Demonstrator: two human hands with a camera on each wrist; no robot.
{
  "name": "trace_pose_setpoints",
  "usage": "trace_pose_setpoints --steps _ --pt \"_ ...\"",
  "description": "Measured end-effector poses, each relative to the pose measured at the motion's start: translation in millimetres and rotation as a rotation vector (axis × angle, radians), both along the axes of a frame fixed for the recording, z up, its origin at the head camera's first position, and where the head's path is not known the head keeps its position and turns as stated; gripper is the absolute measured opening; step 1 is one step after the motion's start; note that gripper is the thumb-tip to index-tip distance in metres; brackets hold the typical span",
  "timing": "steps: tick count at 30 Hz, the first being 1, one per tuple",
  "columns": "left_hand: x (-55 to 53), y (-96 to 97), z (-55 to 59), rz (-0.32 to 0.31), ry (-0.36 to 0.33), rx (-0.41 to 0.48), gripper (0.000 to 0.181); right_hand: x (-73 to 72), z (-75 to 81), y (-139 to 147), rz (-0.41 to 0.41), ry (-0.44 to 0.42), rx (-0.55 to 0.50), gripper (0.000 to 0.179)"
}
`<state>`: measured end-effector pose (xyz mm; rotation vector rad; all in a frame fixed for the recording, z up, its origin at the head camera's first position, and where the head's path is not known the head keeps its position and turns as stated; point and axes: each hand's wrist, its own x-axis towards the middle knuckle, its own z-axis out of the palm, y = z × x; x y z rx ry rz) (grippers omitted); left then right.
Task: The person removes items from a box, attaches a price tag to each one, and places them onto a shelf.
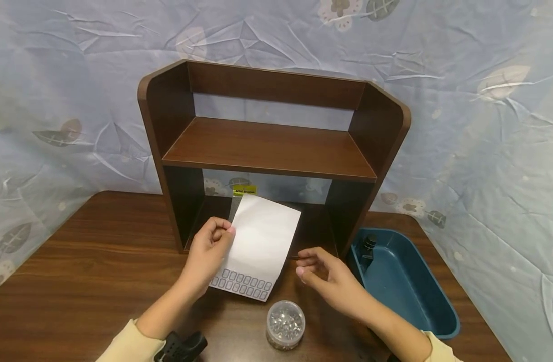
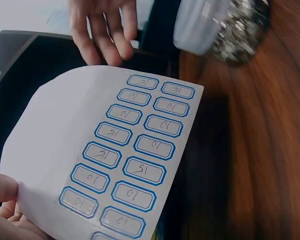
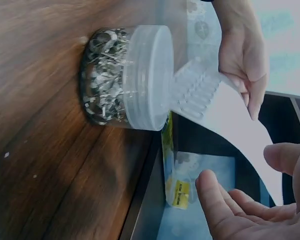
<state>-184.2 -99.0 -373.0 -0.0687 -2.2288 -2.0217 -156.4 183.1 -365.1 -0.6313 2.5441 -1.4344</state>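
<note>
I've got a white label sheet (image 1: 263, 236) up in front of the shelf's lower compartment, above the table, tilted and bowed a bit. My L hand (image 1: 210, 246) pinches its left edge, thumb vs. fingers. R hand (image 1: 326, 276) is empty, fingers loosely bent, near the sheet's right edge but apart from it; hands are well apart from each other.

Lower end of sheet: two rows of blue-bordered stickers (image 2: 155, 145), handwritten nos. approx. upside down in L wrist view. I read them as 10s & 15s; the one cut off at the frame edge I can't make out.

Behind the sheet, a clear pkt w/ a yellow tag (image 1: 244, 190), dark print; first word maybe "Artist", rest too small to read. Just below the sheet, on the table (image 1: 100, 271), a round clear tub (image 1: 285, 324) of silvery metal bits.

Further out: brown 2-tier shelf (image 1: 267, 148); to its right a blue tray (image 1: 412, 281) w/ a small dark bottle (image 1: 368, 249) at its far-left corner. Leaf-&-flower cloth (image 1: 281, 30) behind.
</note>
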Motion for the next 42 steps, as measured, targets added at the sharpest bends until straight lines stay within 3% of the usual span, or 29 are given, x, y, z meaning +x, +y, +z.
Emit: trace_pose_setpoints --steps 7,16,21,29,35,42 --pt "-6.6 17.6 4.9 -0.01 -0.046 0.094 0.011 -14.6 -0.7 -7 -0.033 -0.181 -0.211 0.043" --pt "-13.7 31.4 8.6 -0.033 -0.051 0.084 0.015 -21.1 1.8 -13 -0.217 -0.192 -0.315 0.022" --pt "-17.1 32.8 6.8 -0.075 -0.07 0.089 0.015 -23.7 0.5 -10 -0.261 -0.184 -0.323 0.019" --pt "-16.9 29.7 3.0 -0.152 -0.119 0.088 0.022 -26.0 0.4 -1 -0.335 -0.256 -0.388 0.017" --pt "-15.9 26.8 1.0 -0.218 -0.112 0.093 0.025 -26.1 -0.6 3 -0.397 -0.347 -0.484 0.016" --pt "-17.2 26.7 0.0 -0.274 -0.079 0.125 0.028 -27.2 -4.2 7 -0.402 -0.372 -0.601 0.011"
